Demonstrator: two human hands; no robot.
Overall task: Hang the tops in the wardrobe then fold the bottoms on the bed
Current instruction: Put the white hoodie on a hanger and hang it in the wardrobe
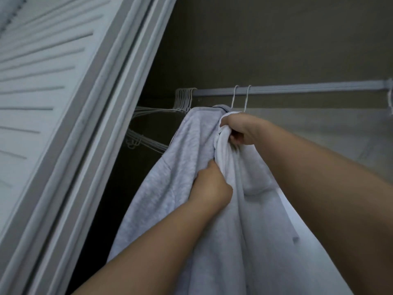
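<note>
A light grey top [170, 171] hangs from the wardrobe rail [297, 90] on a white hanger. Beside it on the right hangs a white top [251, 209] on a second white hanger [246, 99]. My right hand [242, 130] grips the bunched shoulder of the white top just under the hanger hooks. Lower down, my left hand [212, 184] pinches the fabric where the grey and white tops meet. The hanger bodies are hidden under the cloth.
Several empty white hangers [185, 99] crowd the left end of the rail. A white louvred door [42, 92] and its frame stand at the left. Another hanger hook [390, 99] shows at the far right of the rail.
</note>
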